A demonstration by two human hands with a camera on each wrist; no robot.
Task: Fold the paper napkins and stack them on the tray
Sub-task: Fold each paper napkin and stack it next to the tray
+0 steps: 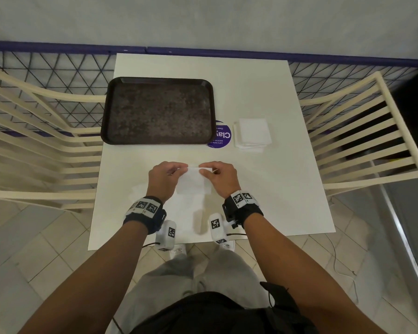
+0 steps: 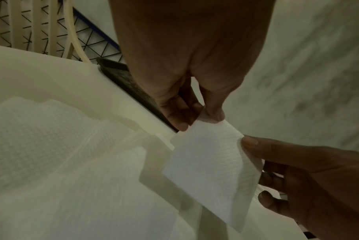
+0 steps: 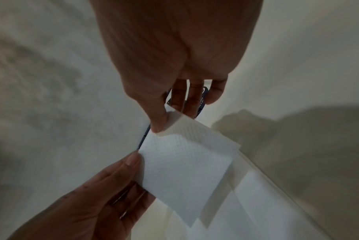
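1. Above the near middle of the white square table [image 1: 251, 97], the left hand [image 1: 163, 178] and the right hand [image 1: 219, 177] hold one white embossed paper napkin [image 1: 194, 183] up between them, each pinching a top corner with thumb and fingertips; the sheet hangs clear of the tabletop.
2. The step in hand looks like the folding of the first napkin: the dark brown rectangular plastic tray [image 1: 106, 131] at the far left carries nothing yet.
3. The next move probably calls for bringing the edges together squarely and creasing them (thin paper slips askew easily), then carrying the napkin over to the tray.
4. A small stack of white napkins [image 1: 252, 136] waits to the right of the tray, just beyond a round purple sticker [image 1: 223, 136].
5. The sticker is half covered by the tray, so its wording is cut off. More white paper lies on the table under the hands; against the white top its outline is hard to make out.
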